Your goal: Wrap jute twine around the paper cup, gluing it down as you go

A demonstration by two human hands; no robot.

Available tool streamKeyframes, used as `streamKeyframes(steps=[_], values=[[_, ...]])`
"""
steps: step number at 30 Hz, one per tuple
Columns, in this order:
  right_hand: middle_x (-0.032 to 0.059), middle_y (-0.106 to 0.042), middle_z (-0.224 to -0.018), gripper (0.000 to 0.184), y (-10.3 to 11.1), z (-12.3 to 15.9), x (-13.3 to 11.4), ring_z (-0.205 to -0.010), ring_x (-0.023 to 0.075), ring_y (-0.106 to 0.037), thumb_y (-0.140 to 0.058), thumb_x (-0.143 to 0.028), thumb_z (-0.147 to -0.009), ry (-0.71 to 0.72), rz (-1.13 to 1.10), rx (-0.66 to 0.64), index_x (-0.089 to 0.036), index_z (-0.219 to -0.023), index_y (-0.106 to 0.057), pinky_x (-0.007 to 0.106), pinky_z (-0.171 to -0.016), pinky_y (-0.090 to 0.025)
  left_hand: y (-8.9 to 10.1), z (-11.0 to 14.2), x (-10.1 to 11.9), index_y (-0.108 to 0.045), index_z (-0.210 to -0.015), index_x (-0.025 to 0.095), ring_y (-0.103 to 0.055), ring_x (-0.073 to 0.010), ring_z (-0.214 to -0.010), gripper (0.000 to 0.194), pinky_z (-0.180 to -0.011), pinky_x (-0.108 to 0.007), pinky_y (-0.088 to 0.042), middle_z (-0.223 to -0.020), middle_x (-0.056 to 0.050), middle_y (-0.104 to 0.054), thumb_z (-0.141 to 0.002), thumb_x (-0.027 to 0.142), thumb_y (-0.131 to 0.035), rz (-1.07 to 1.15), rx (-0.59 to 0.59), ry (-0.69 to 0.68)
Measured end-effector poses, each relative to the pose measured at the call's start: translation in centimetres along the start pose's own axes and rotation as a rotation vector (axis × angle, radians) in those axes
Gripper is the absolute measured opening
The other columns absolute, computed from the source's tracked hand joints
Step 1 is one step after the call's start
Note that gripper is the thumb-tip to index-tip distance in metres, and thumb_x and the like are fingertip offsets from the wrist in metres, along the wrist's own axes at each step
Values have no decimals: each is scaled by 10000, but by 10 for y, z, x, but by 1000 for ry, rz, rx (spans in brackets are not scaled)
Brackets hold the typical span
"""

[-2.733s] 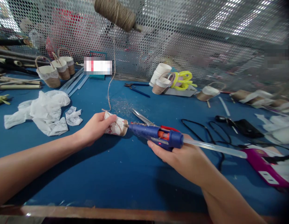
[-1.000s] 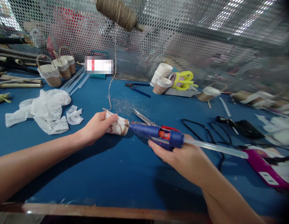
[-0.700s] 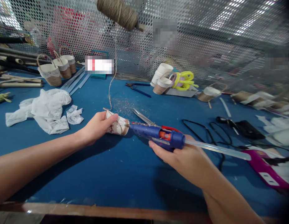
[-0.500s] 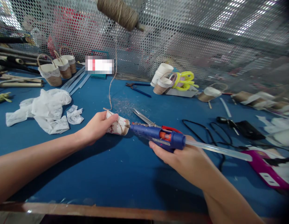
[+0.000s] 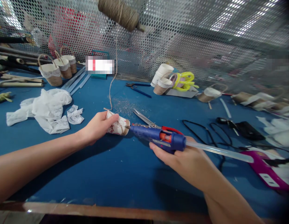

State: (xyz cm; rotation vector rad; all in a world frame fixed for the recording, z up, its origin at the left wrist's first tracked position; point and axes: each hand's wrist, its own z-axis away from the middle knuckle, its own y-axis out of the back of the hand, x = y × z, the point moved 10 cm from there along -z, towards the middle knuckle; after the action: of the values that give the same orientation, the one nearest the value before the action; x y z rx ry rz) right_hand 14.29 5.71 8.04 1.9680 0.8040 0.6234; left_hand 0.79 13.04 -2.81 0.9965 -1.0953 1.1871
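A small white paper cup (image 5: 118, 126) with a printed pattern and a brown band lies on its side in my left hand (image 5: 98, 126), thumb on top. Twine (image 5: 110, 90) runs down to its left end from a spool (image 5: 118, 14) overhead. My right hand (image 5: 186, 161) is closed around a blue hot glue gun (image 5: 156, 135); a long clear glue stick (image 5: 219, 149) sticks out of its back. The gun's nozzle is at the cup's brown band; whether it touches I cannot tell. Behind the gun lie scissors (image 5: 144, 118) with red handles, partly hidden.
White lace (image 5: 45, 109) is heaped at the left, below several small handled cups (image 5: 51, 74). Pliers (image 5: 139, 88) and white cups (image 5: 162, 73) stand or lie farther back. A black cord (image 5: 200, 127) and a magenta power strip (image 5: 261, 169) are at the right.
Almost nothing differs. The glue gun's body sits very slightly lower and to the right, with its nozzle still at the cup's brown band.
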Motion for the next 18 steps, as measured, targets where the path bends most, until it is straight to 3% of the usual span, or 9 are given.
streamKeyframes(steps=[5,11,18], values=[[-20,-477,-447,382,-3,0,-1,-385,107,-415,-326,-168,-877,-12,-49,-21,-204,-631,-616,239,-446,-367,2,0,-1,-610,-738,118,-585,-160,-612,251,-590,-259,-423,-685,-50,-657,-751,353,-522,13,30,29],[-1,-507,-430,436,4,0,-18,-451,152,-514,-274,-84,-856,214,160,29,-195,-667,-651,275,-480,-387,1,-1,-2,-589,-692,134,-569,-142,-595,220,-606,-253,-418,-661,-31,-636,-754,336,-527,56,19,37],[-16,-499,-429,408,1,-9,-4,-391,106,-456,-316,-132,-865,37,27,-67,-202,-606,-623,232,-442,-393,2,-1,-4,-612,-721,122,-562,-147,-571,273,-575,-255,-409,-660,-47,-642,-753,379,-526,23,10,33]])
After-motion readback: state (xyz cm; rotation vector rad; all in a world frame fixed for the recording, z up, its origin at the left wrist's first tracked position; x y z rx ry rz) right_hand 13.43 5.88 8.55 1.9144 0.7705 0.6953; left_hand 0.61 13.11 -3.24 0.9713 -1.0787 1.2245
